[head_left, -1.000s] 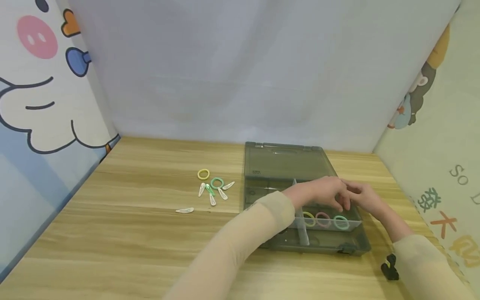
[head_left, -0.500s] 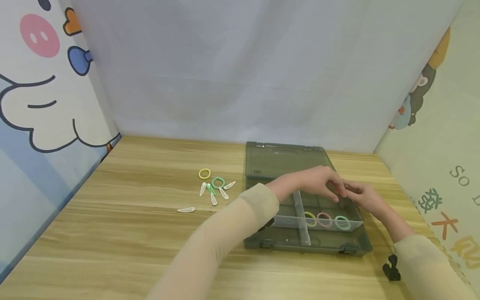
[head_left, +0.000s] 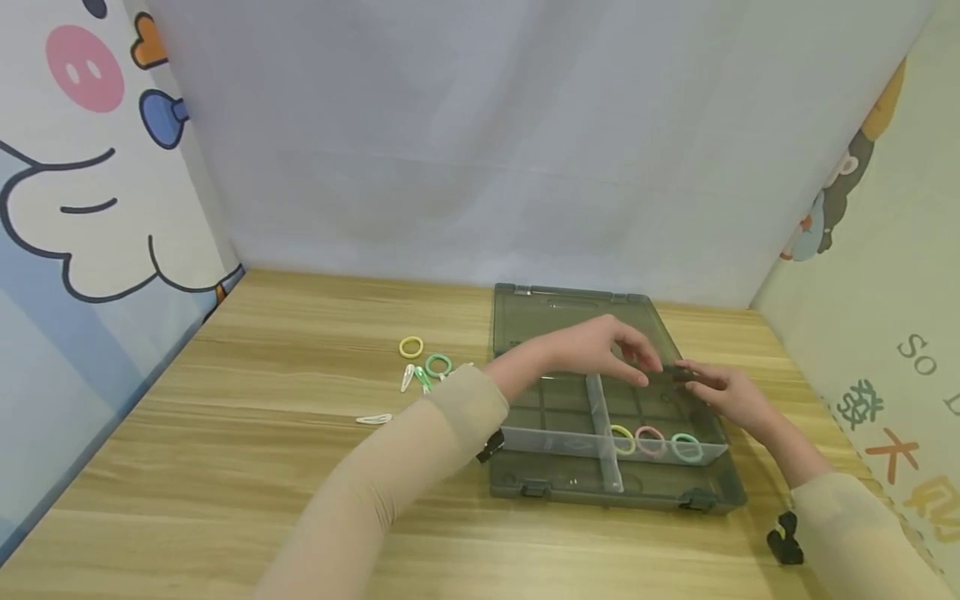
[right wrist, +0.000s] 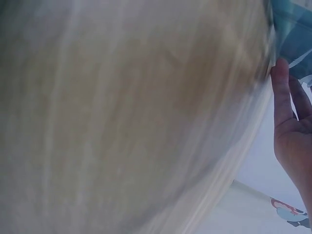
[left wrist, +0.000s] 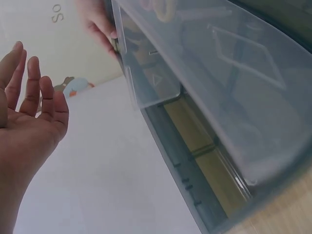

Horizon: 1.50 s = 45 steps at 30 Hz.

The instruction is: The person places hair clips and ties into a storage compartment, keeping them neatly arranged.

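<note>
a person's left hand (head_left: 603, 348) hangs over an open grey see-through box (head_left: 555, 487) on a wooden table (head_left: 247, 500); its fingers are loosely parted, with nothing between them, and apart from the box. the right hand (head_left: 731, 400) is at the box's right side, fingertips touching the rim; the angle is poor, so i cannot tell whether they pinch it or merely rest there.

the box lies to the right on the tabletop, its lid folded back flat toward a pale cloth backdrop (head_left: 420, 158). a long clear divider (head_left: 551, 442) runs across it, met by a shorter one. just behind the long strip, to the right, sit a yellow ring (head_left: 633, 442), a pink ring (head_left: 649, 428) and a mint ring (head_left: 686, 436) in a row.

on the table left of the box are another yellow band (head_left: 402, 348), a green band (head_left: 438, 357), a white clip (head_left: 373, 419) and a green clip (head_left: 422, 377). the left sleeve (head_left: 405, 450) hides part of this group.
</note>
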Motion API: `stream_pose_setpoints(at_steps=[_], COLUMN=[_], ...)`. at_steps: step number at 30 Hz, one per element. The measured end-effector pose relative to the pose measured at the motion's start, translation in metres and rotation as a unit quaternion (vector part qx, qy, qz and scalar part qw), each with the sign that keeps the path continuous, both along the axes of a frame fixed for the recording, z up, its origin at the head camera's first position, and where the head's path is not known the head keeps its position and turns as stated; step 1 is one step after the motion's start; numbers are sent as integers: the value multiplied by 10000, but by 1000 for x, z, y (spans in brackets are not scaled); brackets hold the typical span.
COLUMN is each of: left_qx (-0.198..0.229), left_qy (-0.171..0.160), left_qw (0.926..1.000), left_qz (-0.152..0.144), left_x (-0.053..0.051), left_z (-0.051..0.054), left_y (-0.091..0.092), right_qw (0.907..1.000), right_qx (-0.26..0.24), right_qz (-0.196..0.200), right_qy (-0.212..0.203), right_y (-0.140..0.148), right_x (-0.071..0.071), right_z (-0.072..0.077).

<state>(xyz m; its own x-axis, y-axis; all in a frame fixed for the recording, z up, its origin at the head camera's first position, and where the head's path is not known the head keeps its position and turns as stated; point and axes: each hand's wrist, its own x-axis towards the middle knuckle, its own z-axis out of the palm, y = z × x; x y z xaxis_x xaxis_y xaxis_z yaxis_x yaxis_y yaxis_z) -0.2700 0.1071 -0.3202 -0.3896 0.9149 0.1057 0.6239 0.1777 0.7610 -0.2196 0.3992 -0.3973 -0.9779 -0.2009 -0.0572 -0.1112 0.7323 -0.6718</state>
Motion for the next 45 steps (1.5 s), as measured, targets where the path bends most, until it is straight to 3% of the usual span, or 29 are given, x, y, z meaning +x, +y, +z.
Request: stream_pose_setpoints(at_steps=[9,19,26,36,45], left_qx=[126,175,246,-4,-239], left_qy=[-181,93,-102,-155,-277], left_qw=[9992,9967,9948,9881,9779], left_qz=[340,787,980,1527,2060], left_x=[-5,-13,-23,-42,-56], left_z=[8,16,17,1,-14], left_y=[-42,-87,-118,-165,-207], right_qw=[9999,9985,9965,9944,9956], right_qx=[90,-297,-595,-757,-710], right_qz=[28,165,143,171,228], right_qy=[37,-436,-568,-717,-562], right_y=[-1,-1,-3,-2,-2], right_x=[1,2,8,11,12], right_z=[0,8,10,4,3])
